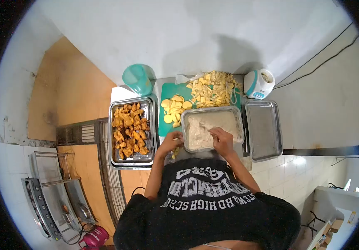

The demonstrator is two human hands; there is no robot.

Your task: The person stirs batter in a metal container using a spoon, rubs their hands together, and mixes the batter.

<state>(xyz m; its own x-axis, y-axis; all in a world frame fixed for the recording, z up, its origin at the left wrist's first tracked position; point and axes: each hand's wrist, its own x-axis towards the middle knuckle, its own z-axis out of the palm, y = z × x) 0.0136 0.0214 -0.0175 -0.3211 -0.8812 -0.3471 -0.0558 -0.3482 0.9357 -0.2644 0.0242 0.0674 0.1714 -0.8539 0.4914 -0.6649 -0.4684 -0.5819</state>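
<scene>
A clear rectangular plastic container (pixel 241 143) of thick beige batter (pixel 217 118) sits in front of me, overlapping the front of a green cutting board (pixel 166 125). My left hand (pixel 171 141) is at its left side, fingers curled against the rim. Over the batter, near the front right, my right hand (pixel 222 139) has its fingertips pinched together. A small streak or piece in the batter lies just beyond those fingertips; what they hold is too small to tell. Sliced yellow rounds (pixel 173 109) and a heap of cut yellow pieces (pixel 215 88) lie on the board.
At left, a metal tray (pixel 112 143) holds browned fried pieces (pixel 131 129). A green plastic pitcher (pixel 138 79) stands behind it. To the right are a metal tray (pixel 265 129) and a white-and-teal appliance (pixel 259 84) with a cable. The wall rises directly behind the counter.
</scene>
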